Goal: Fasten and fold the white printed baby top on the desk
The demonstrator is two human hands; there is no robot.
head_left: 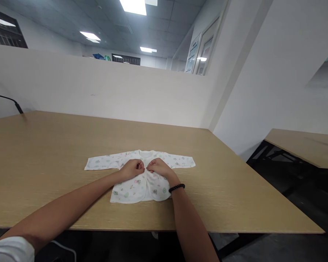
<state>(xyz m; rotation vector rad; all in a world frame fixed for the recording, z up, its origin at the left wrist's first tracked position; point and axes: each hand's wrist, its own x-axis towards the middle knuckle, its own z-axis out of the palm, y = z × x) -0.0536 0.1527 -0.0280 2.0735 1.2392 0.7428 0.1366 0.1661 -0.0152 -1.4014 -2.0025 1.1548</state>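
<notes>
A: How are the hands gripping right now?

B: Both are pinching narrowly. The left hand [131,169] and the right hand [159,168] are meeting knuckle to knuckle at the middle of the baby shirt [140,174], each closing its fingertips on the front placket fabric, near the chest.

A: Where is the shirt lying?

B: It is lying flat on the wooden table [43,163], toward the near edge, neck pointing far, both sleeves stretching out left and right.

A: How far along does the work look?

B: I am judging it as early. The garment is spread and smoothed, but the front below the hands is gaping open toward the hem, so the closing there seems yet to be done, and nothing is folded.

A: And the materials?

B: The shirt is looking like soft, thin knit cotton, white with small pastel prints. The table is showing a pale, smooth wood grain. A black bead bracelet [176,188] is sitting on the right wrist.
</notes>
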